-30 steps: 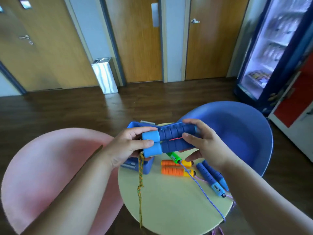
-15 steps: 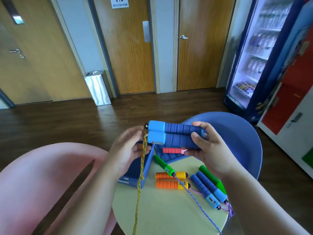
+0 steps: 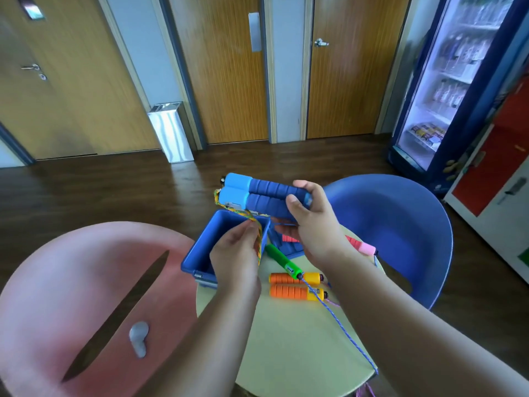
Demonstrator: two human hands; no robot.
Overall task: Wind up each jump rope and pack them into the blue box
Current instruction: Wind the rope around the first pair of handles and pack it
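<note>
My right hand [image 3: 310, 224] grips two blue foam handles [image 3: 257, 196] side by side above the table. Their yellow braided rope [image 3: 252, 222] runs from the handles' light-blue ends down into my left hand [image 3: 237, 253], which pinches it over the open blue box [image 3: 200, 253]. On the round yellow table [image 3: 286, 339] lie a green handle [image 3: 282, 260] with a blue cord [image 3: 343, 325], two orange handles [image 3: 296, 286] and a pink handle [image 3: 362, 247]. The box's blue lid [image 3: 283, 245] lies behind them, partly hidden by my right hand.
A pink chair [image 3: 71, 296] stands left of the table and a blue chair [image 3: 400, 224] to the right. Wooden doors and a steel bin [image 3: 171, 133] line the far wall. A lit drinks fridge [image 3: 452, 81] stands at the right.
My left hand has let go of the handle ends and dropped to pinch the yellow rope over the box. My right hand now holds both blue handles alone, slightly higher.
</note>
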